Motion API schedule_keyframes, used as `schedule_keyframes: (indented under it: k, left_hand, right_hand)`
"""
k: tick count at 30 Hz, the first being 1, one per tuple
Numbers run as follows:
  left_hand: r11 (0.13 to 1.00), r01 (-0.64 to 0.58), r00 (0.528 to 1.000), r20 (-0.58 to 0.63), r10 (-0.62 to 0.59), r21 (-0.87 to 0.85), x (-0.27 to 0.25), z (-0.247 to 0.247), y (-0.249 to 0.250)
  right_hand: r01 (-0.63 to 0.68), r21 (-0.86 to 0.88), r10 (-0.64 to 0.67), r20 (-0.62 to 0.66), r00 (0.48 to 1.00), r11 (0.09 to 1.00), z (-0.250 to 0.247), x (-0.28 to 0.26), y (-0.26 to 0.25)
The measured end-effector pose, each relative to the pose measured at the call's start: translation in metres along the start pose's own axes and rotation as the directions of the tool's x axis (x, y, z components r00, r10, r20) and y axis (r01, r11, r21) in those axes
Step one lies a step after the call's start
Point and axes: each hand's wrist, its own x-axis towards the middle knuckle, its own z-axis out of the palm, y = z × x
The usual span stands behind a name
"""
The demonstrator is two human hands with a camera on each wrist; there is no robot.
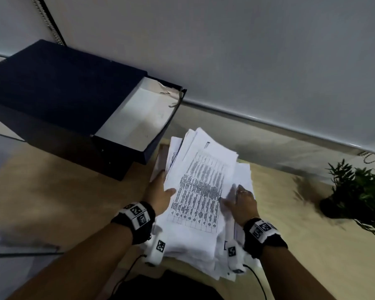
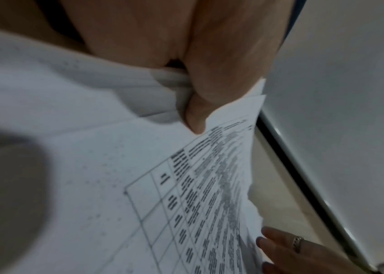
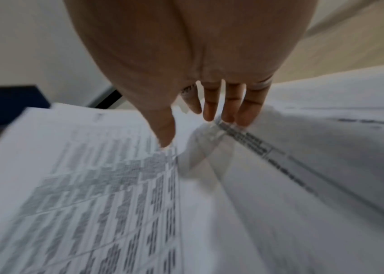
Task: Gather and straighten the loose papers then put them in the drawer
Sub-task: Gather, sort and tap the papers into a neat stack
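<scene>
A loose, uneven pile of white papers lies on the wooden table, its top sheet a printed table. My left hand grips the pile's left edge, with the thumb on the top sheet and the fingers along the side. In the left wrist view the thumb pinches the sheets. My right hand rests on the pile's right side, and its straight fingers touch the papers. The drawer stands pulled out of a dark blue box, and its white inside is bare.
A small potted plant stands on the table at the right. A grey wall runs along the table's back edge. The blue box takes up the back left, and bare wooden tabletop lies in front of it.
</scene>
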Motion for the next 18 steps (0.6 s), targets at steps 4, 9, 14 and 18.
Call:
schedule_keyframes:
  k: [4,9,14,18]
  left_hand:
    - [0.94,-0.287,0.956,-0.121,0.268,-0.185,-0.028,-0.024,0.027]
    - [0.806,-0.544,0.822,-0.34,0.456,-0.234,-0.051,-0.048,0.084]
    - [0.693,-0.632,0.761,-0.443,0.473,-0.346,-0.053,-0.057,0.105]
    - [0.813,-0.454,0.88,-0.325,0.346,-0.365,-0.045,-0.039,0.07]
  right_hand:
    - [0.068,0.693,-0.001,-0.097,0.995,0.718,-0.044,-0.015,-0.008]
    - [0.352,0.806,-0.089,-0.354,0.931,0.475,-0.119,-0.043,-0.068]
    - [0.513,0.749,-0.114,-0.518,0.848,0.419,-0.135,-0.06,-0.089]
    - [0.437,0.668,-0.119,-0.467,0.876,0.602,-0.101,-0.056,-0.076]
